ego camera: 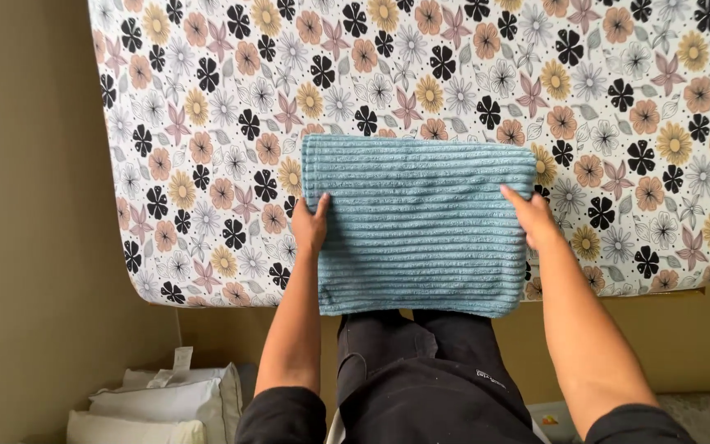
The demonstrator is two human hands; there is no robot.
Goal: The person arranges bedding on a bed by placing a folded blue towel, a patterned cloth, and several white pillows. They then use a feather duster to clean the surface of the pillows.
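Note:
A folded teal ribbed towel (417,224) lies at the near edge of a bed covered by a floral sheet (207,123). My left hand (310,224) rests flat on the towel's left edge, fingers together. On the towel's right edge my right hand (530,215) presses down the same way. Neither hand grips the cloth; both lie on top. The towel's near edge hangs slightly over the mattress edge, above my dark trousers (421,370).
A plain tan wall or floor (34,205) runs along the left of the bed. Several white pillows (158,403) are stacked at the lower left. A pale textured rug (700,415) shows at the lower right.

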